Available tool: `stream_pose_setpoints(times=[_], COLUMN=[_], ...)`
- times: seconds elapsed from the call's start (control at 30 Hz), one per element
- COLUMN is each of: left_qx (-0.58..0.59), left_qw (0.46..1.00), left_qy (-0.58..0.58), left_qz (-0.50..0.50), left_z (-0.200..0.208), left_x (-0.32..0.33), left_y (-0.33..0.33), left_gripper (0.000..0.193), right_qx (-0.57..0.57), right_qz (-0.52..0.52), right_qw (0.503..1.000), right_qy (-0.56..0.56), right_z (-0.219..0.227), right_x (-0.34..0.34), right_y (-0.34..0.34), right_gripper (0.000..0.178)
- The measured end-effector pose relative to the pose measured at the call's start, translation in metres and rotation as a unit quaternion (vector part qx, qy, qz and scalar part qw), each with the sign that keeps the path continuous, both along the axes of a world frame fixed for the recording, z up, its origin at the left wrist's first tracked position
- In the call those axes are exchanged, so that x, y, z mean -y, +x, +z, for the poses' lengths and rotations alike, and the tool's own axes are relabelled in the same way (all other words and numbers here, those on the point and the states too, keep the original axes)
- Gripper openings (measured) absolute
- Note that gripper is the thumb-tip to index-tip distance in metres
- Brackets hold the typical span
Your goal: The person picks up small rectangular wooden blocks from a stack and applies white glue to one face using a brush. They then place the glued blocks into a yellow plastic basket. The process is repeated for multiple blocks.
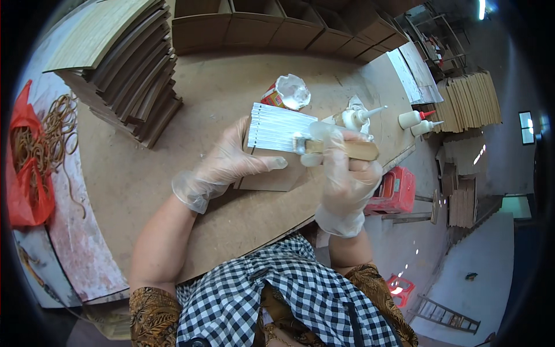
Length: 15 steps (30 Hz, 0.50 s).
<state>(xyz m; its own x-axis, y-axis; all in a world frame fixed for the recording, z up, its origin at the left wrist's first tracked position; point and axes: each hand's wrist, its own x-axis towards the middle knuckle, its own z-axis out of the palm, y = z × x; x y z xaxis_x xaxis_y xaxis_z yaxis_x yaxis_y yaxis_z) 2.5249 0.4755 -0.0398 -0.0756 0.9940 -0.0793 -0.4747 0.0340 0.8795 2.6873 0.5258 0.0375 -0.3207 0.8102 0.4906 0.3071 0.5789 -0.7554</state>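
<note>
Both my hands wear clear plastic gloves. My left hand is closed around the left side of a brown box-like wooden piece, its thumb lying along the front. The upper face of that piece bears ridged white strips that look coated with glue. A flat brush with a wooden handle is gripped in my right hand, its bristles at the right end of the white face. Just behind the piece stands a red tub, white inside. A white squeeze bottle is partly hidden behind my right hand.
A tall stack of curved wooden boards stands at the left. Open brown boxes line the back. Two more squeeze bottles are at the right edge. A red bag holds tan bands at far left; a red stool stands right.
</note>
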Motion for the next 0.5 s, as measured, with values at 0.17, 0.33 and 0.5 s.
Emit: stream_pose_setpoints(times=[0.17,0.33,0.5], left_qx=[0.012,0.09,0.042], left_qw=[0.996,0.995,0.999], left_qy=[0.084,0.004,0.002], left_qz=[-0.002,-0.052,-0.012], left_z=[-0.021,0.001,-0.007], left_x=[0.0,0.01,0.0], left_y=[-0.004,-0.007,-0.001], left_gripper=[0.073,0.069,0.081], right_qx=[0.038,-0.058,-0.199], right_qz=[0.063,0.114,0.0], right_qw=[0.992,0.991,0.979], right_qy=[0.106,0.033,-0.034], right_z=[-0.009,-0.002,0.016], right_x=[0.008,0.013,-0.011], right_y=[-0.038,-0.056,-0.032], right_gripper=[0.014,0.018,0.019])
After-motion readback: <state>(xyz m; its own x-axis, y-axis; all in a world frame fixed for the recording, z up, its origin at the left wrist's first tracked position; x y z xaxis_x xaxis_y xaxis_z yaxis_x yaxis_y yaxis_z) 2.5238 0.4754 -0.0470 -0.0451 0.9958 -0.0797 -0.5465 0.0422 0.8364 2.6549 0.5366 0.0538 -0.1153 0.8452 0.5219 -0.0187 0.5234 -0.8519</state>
